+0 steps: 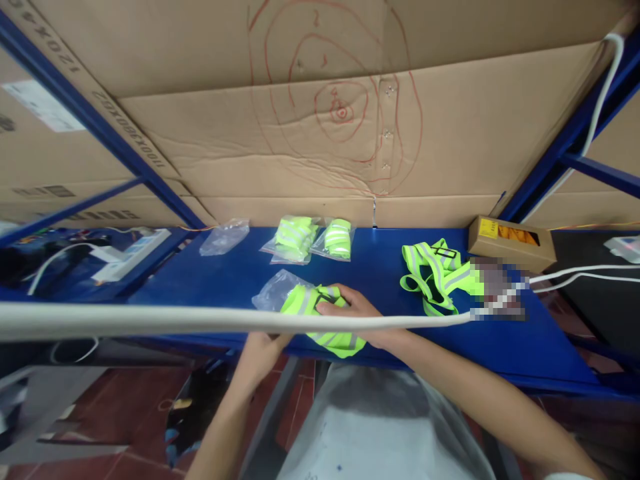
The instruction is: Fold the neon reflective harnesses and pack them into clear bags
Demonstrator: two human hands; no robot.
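Note:
A fluorescent yellow-green reflective strap (pixel 301 298) with grey bands lies bunched at the front of the blue table. My right hand (pixel 354 303) is closed over it, fingers curled near a dark buckle. My left hand (pixel 266 343) is low at the strap's left side; its fingers are mostly hidden behind a white cable (pixel 165 320) that crosses close to the camera. A clear plastic bag (pixel 273 290) lies against the strap's upper left; whether any of the strap is inside it I cannot tell. To the right, another reflective strap (pixel 430 273) lies loose in loops with a black buckle.
Bagged reflective straps (pixel 295 235) and another bagged strap (pixel 338 238) lie at the table's back. An empty clear bag (pixel 226 237) is left of them. A cardboard box (pixel 513 243) stands back right, a power strip (pixel 133 255) left. Cardboard (pixel 210 133) walls the back.

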